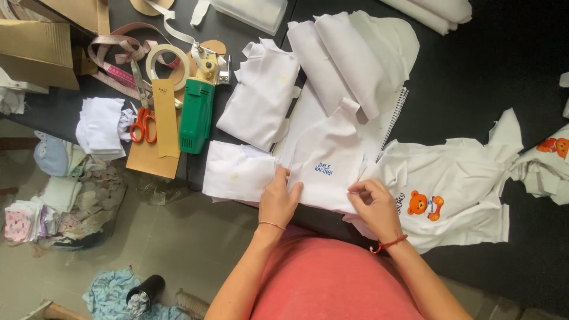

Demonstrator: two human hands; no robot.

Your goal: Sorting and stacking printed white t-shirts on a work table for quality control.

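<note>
My left hand (280, 198) rests flat on the lower left edge of a white cut fabric piece (327, 163) with small blue print, fingers spread a little. My right hand (373, 204) pinches the same piece at its lower right edge. The piece lies at the front edge of a black table (486, 65). Just right of it lies a white garment piece with an orange bear print (450, 195). More white fabric pieces (264, 95) are stacked behind and to the left.
A green electric cutting tool (197, 112), orange-handled scissors (143, 121), a tape roll (168, 62), a measuring tape (118, 47) and brown paper patterns (155, 155) lie at the left. A spiral notebook (394, 118) shows under fabric. Fabric scraps (65, 201) cover the floor.
</note>
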